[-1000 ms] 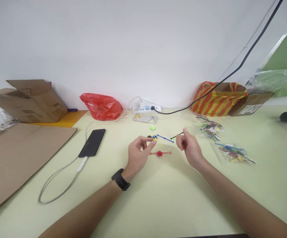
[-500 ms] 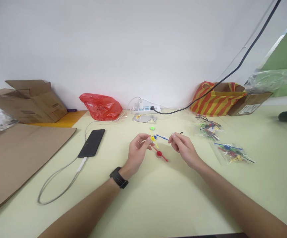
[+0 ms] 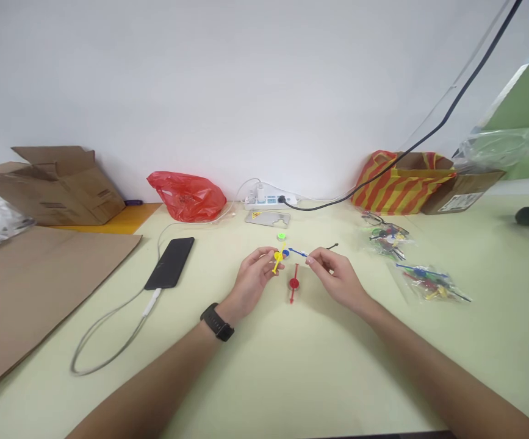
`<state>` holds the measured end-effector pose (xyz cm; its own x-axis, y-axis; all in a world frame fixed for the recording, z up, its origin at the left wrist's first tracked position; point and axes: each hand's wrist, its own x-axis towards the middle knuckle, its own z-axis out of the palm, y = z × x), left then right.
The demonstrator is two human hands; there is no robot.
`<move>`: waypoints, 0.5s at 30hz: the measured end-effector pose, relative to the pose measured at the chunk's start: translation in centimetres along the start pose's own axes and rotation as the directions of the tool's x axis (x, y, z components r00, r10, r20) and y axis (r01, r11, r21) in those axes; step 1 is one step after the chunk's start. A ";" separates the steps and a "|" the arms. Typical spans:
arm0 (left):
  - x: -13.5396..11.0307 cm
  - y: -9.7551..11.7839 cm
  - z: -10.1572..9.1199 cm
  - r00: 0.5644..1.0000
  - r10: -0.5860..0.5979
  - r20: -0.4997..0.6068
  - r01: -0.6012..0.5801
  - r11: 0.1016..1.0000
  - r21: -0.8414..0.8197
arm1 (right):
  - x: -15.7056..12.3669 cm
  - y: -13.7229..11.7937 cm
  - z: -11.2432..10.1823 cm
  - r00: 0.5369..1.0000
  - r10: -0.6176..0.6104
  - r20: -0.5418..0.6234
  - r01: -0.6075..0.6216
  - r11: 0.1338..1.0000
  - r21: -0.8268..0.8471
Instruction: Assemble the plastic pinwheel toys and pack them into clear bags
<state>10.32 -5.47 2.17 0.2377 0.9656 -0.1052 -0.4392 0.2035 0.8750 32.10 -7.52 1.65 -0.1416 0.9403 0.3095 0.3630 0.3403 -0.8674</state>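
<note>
My left hand [image 3: 255, 277], with a black watch on the wrist, pinches a yellow arrow spinner [image 3: 278, 256] by its round hub. My right hand [image 3: 335, 274] has thumb and index finger pressed together. Its fingertips are at the near end of a blue arrow [image 3: 297, 252]; whether they touch it or hold something small, I cannot tell. Just behind the yellow piece lies a blue disc [image 3: 285, 253]. A red arrow spinner [image 3: 294, 284] rests on the table between my hands. Farther back is a green disc [image 3: 281, 236]. A black arrow [image 3: 333, 246] shows behind my right hand, partly covered.
Two clear bags of coloured spinner parts, a nearer bag [image 3: 433, 282] and a farther bag [image 3: 388, 238], lie at right. A phone [image 3: 169, 263] on a cable is at left. Behind are a red plastic bag [image 3: 186, 196], a power strip [image 3: 271, 200] and a striped bag [image 3: 395, 189].
The yellow arrow has turned and now leans the other way. The red arrow has swung from diagonal to nearly upright in view. My right fingertips have moved left and slightly down.
</note>
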 end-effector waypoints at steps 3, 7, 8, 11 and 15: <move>0.1 0.0 0.0 1.000 -0.002 0.013 0.001 1.000 0.026 | 0.0 0.1 0.0 1.000 -0.027 -0.012 0.026 0.999 -0.018; 0.3 -0.5 -0.3 0.999 0.033 0.035 -0.042 0.963 0.268 | 0.2 0.4 -0.3 0.997 -0.056 -0.058 0.053 0.997 -0.057; 0.3 -0.7 -0.4 0.997 0.069 0.044 -0.080 0.928 0.365 | 0.4 0.6 -0.5 0.995 -0.062 -0.072 0.058 0.996 -0.068; -0.1 -1.4 -0.7 0.975 0.182 0.131 -0.224 0.744 0.630 | 0.8 1.2 -1.3 0.991 -0.084 -0.105 0.071 0.990 -0.119; -1.0 -1.7 -0.9 0.929 0.203 0.308 -0.369 0.499 0.784 | 1.2 2.3 -1.8 0.989 -0.113 -0.096 0.087 0.966 -0.243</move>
<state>10.04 -6.62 0.31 0.3991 0.8888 0.2252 0.3721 -0.3815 0.8462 34.43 -5.55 0.76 -0.0924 0.8925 0.4415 0.5627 0.4126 -0.7164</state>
